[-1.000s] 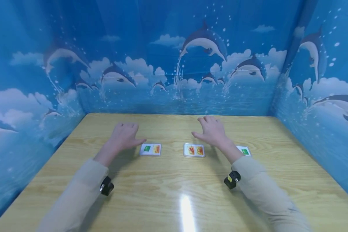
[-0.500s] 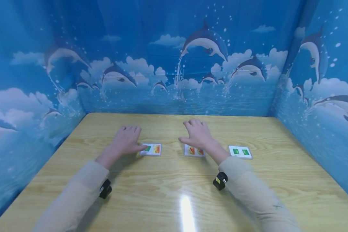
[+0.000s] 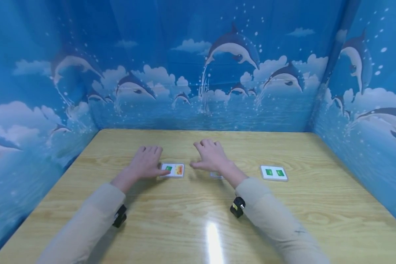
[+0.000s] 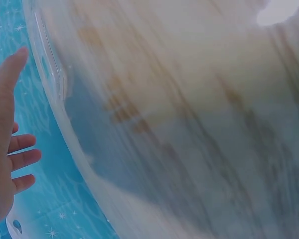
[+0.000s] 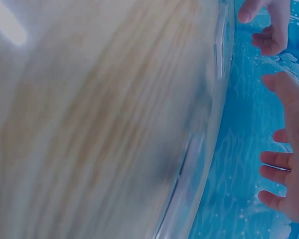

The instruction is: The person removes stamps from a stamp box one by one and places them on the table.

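Observation:
In the head view my left hand (image 3: 146,162) hovers beside the left card (image 3: 179,170), its thumb overlapping the green picture. That card is white, with a green and an orange picture, and lies flat on the wooden table (image 3: 171,209). My right hand (image 3: 210,156) is stretched over the middle card (image 3: 215,175), hiding most of it; only a pale lower edge shows. Both hands have their thumbs spread and fingers extended, with nothing held. The left wrist view shows the left hand (image 4: 2,129) at its edge, and the right wrist view shows the right hand (image 5: 294,149) above the table.
Farther right lies another white card (image 3: 274,173) with two green pictures. A blue dolphin-print curtain (image 3: 198,73) stands behind the table and along both sides. Small black cameras are strapped at both wrists, and light glares off the table (image 3: 213,242) near the front.
My right hand has moved left, crossing over the middle card and uncovering the right card. My left hand has shifted slightly right and nearer, so its thumb now overlaps the left card.

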`<state>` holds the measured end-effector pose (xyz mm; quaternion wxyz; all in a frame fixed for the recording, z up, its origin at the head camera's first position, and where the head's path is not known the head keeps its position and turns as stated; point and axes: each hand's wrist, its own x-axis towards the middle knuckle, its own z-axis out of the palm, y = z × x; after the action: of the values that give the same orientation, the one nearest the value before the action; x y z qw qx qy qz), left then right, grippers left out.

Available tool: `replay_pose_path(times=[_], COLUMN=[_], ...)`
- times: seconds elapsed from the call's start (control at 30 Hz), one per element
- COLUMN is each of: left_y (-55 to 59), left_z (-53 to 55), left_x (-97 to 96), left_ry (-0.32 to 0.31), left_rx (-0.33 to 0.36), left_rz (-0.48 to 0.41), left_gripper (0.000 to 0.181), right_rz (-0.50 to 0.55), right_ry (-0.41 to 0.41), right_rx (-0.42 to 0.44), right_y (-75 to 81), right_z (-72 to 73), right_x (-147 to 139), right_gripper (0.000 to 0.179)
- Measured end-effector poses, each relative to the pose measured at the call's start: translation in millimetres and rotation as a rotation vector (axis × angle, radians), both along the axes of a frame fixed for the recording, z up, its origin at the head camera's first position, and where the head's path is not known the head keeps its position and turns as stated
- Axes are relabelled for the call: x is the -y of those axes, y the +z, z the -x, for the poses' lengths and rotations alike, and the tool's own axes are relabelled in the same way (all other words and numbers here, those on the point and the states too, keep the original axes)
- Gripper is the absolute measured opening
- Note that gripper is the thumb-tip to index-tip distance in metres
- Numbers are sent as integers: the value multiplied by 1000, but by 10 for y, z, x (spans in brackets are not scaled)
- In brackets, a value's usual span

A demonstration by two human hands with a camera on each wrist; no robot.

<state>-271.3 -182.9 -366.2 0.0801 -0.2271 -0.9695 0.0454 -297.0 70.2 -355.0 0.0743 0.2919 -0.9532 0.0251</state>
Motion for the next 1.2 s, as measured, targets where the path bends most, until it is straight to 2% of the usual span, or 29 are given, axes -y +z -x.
replay_pose_path(times=[0.4,0.57,0.73,1.0,1.2], left_y=[-55,-79,-93,-74,-82], left_z=[1,2,10,9,-12], left_x=[49,49,33,13,4], left_ry=[-15,-23,-9,-7,-10], left_rx=[111,143,192,229,260], left_rz=[1,17,9,-1,1], left_gripper=[88,86,85,81,79], right_rz=[-53,-101,-152,-123,-139], right_ry=[-7,24,19,29,76], right_rx=[80,66,68,146,169], right_y=[-98,-125,-139,-165,-189], right_z=[4,-11,-23,-27,-74], right_x=[262,365,437,482,518], right_gripper=[89,88,86,83,82])
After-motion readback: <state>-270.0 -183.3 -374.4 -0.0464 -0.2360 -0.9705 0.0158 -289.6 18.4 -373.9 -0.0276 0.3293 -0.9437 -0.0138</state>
